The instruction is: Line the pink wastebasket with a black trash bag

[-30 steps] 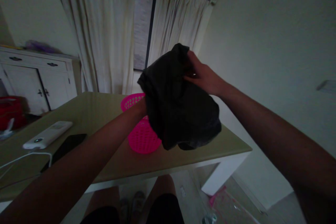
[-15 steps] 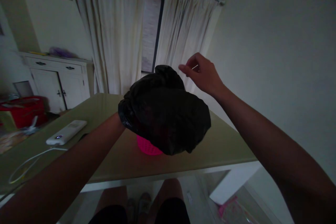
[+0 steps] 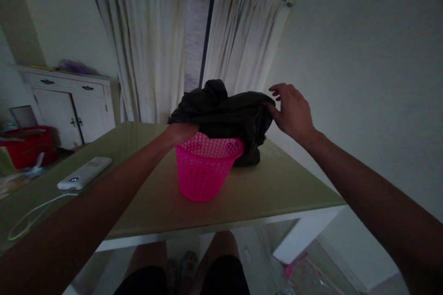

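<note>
A bright pink plastic basket (image 3: pixel 204 170) with a perforated wall stands on the table, its near rim showing. A crumpled black plastic bag (image 3: pixel 221 110) lies draped over its far part and hangs down on the right side. My left hand (image 3: pixel 184 132) is at the basket's left rim, tucked under the bag's edge; its fingers are hidden by the plastic. My right hand (image 3: pixel 293 109) is at the bag's right end, fingers spread apart, with the thumb at the plastic's edge.
On the left of the table (image 3: pixel 148 212) lie a white power bank (image 3: pixel 85 173) and a white cable (image 3: pixel 38 207). Beyond are a white cabinet (image 3: pixel 62 106) and a red container (image 3: pixel 29 147). A wall is on the right, curtains (image 3: pixel 152 46) at the back.
The black bag has moved back and down onto the basket, uncovering most of the pink wall. My left hand now shows at the bag's edge; my right hand has shifted right and its fingers have spread.
</note>
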A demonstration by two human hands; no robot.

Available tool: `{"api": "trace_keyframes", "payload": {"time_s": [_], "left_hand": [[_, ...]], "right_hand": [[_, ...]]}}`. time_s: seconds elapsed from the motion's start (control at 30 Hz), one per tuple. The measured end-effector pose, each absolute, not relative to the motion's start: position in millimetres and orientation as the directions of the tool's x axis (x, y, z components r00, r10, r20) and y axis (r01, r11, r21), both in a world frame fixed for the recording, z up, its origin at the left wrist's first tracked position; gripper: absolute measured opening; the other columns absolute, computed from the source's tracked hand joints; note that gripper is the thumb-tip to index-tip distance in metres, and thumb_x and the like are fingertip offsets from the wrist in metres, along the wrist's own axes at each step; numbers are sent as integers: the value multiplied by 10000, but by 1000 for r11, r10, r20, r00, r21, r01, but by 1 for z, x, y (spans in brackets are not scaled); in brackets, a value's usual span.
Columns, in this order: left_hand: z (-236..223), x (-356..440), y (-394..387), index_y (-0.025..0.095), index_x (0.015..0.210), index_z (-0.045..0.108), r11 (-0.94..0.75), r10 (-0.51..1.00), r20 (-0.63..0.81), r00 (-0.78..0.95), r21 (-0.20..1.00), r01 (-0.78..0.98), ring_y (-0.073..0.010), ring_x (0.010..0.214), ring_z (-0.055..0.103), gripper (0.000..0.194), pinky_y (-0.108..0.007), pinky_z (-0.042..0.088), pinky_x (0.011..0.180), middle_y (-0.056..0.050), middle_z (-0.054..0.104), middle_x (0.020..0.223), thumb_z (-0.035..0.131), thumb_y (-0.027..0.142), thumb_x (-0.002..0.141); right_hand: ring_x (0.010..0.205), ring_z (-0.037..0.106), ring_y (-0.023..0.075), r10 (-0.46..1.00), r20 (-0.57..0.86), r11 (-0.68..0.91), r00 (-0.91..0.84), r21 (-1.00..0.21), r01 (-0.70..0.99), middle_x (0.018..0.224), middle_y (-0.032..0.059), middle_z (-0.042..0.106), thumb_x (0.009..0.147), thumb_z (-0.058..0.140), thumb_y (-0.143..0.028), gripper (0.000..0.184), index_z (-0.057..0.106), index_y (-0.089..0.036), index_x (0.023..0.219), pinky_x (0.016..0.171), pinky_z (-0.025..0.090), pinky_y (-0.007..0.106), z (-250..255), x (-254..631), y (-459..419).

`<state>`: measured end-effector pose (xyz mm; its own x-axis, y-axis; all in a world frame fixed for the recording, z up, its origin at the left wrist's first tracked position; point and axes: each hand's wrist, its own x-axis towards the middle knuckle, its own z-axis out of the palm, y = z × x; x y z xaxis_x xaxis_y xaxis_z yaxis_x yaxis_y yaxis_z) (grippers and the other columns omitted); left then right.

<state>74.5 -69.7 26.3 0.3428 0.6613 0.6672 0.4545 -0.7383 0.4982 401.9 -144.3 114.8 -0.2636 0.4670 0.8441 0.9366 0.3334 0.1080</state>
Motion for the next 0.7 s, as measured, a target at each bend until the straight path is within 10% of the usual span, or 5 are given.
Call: {"api": "trace_keyframes", "payload": {"time_s": [0.2, 0.33, 0.5, 0.7], "left_hand": [[22, 51, -86, 161, 1400, 699, -771, 562, 631, 535, 166, 615, -384, 1235, 695, 583, -523, 563, 1115, -155, 769, 1276, 642, 301, 838], [23, 30, -87, 171, 1142, 802, -800, 528, 497, 688, 20, 600, -353, 1249, 689, 427, -494, 518, 1169, -163, 722, 1350, 680, 472, 864], [21, 14, -79, 172, 1088, 803, -759, 614, 485, 623, 145, 635, -330, 1307, 663, 654, -493, 468, 1213, -149, 768, 1280, 266, 545, 1077], [2, 16, -64, 151, 1397, 692, -731, 567, 609, 555, 61, 680, -476, 1466, 525, 689, -663, 322, 1282, -232, 660, 1492, 766, 442, 777]], "right_hand": [[711, 645, 211, 434, 901, 424, 23, -227, 877, 936, 40, 732, 891, 584, -124, 254, 626, -266, 1096, 876, 574, 478, 133, 402, -120], [779, 703, 207, 444, 873, 614, 203, -462, 640, 909, 39, 693, 833, 494, -72, 303, 642, -231, 1044, 789, 608, 431, 123, 399, -99], [944, 719, 218, 660, 702, 688, 267, -707, 160, 1034, 32, 722, 868, 685, -361, 262, 620, -272, 1106, 933, 623, 467, 105, 402, -74], [1531, 484, 355, 684, 717, 721, -134, -635, 278, 1617, 110, 545, 828, 692, -850, 896, 514, -328, 1535, 1256, 440, 592, 65, 385, -89]]}}
